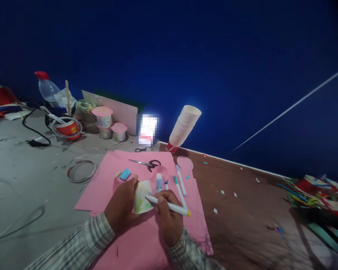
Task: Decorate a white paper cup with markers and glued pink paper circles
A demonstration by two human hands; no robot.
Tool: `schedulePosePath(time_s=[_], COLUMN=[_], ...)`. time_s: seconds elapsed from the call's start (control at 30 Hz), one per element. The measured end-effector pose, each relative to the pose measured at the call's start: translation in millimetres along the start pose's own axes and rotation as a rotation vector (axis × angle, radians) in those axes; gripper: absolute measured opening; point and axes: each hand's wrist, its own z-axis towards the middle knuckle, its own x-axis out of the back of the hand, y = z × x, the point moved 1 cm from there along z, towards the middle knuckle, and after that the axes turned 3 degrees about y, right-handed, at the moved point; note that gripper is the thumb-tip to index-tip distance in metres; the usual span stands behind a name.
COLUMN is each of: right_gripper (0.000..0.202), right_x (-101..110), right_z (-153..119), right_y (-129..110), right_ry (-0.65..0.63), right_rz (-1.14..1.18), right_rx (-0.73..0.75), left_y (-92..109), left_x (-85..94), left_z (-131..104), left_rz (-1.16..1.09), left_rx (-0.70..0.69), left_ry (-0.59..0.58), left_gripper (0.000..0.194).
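My left hand (122, 204) is closed around the left side of a white paper cup (142, 200) with yellow and green drawing on it. In my right hand (169, 219) is a white marker (171, 207) with a yellow end, its tip touching or close to the cup's side. Both hands are over pink paper (101, 187). Just beyond the cup lie a glue stick (159, 183), a blue-capped marker (166, 184), a green-tipped marker (180, 191) and another white marker (181, 180). Black-handled scissors (149, 164) and a blue eraser-like block (125, 174) rest farther up the paper.
A tilted stack of paper cups (185, 125) stands by the blue wall. Decorated pots with pink tops (103, 116), a red cup (69, 129), a bottle (47, 88) and a tape roll (81, 171) are at left. Paper scraps (215, 210) and a craft pile (318, 195) are at right.
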Motion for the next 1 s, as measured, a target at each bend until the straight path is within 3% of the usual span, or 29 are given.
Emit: schedulePosePath(time_s=[0.33, 0.7, 0.87, 1.0], right_gripper=[0.010, 0.011, 0.011, 0.013], right_x=[-0.6, 0.3, 0.5, 2.8], right_z=[-0.9, -0.7, 1.6, 1.7], right_y=[-7.1, -6.3, -7.1, -5.8], right_ry=[-0.058, -0.060, -0.060, -0.055], right_rz=[-0.141, -0.159, -0.154, -0.151], right_rx=[0.144, 0.141, 0.129, 0.115], left_y=[7.0, 6.3, 4.2, 5.3], left_x=[4.9, 4.0, 3.4, 3.9], left_z=[3.4, 3.4, 2.0, 4.1], left_rz=[0.059, 0.067, 0.058, 0.066], left_rx=[-0.139, -0.054, -0.078, -0.080], left_ry=[0.107, 0.006, 0.032, 0.023], left_gripper=[0.075, 0.070, 0.081, 0.075])
